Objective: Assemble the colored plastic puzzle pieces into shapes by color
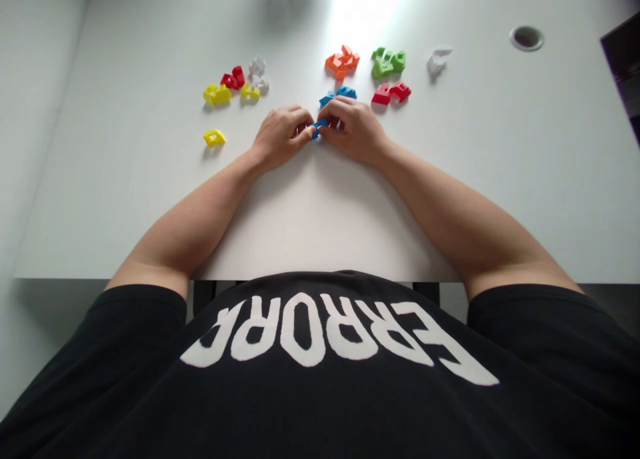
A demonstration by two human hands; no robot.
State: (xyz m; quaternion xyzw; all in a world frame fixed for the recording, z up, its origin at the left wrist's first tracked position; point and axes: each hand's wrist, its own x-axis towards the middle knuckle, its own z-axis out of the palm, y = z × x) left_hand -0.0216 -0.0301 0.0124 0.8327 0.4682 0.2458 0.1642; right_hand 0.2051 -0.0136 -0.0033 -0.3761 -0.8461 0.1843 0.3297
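My left hand and my right hand meet at the middle of a white table, fingers curled. Between their fingertips they pinch a small blue plastic piece; a bit of red shows under my left fingers. Just beyond my right hand lie more blue pieces. Further back are an orange piece, a green piece, a red piece and a white piece.
To the left lie yellow pieces, a red piece, white pieces and a lone yellow piece. A round cable hole is at the back right. A dark object is at the right edge.
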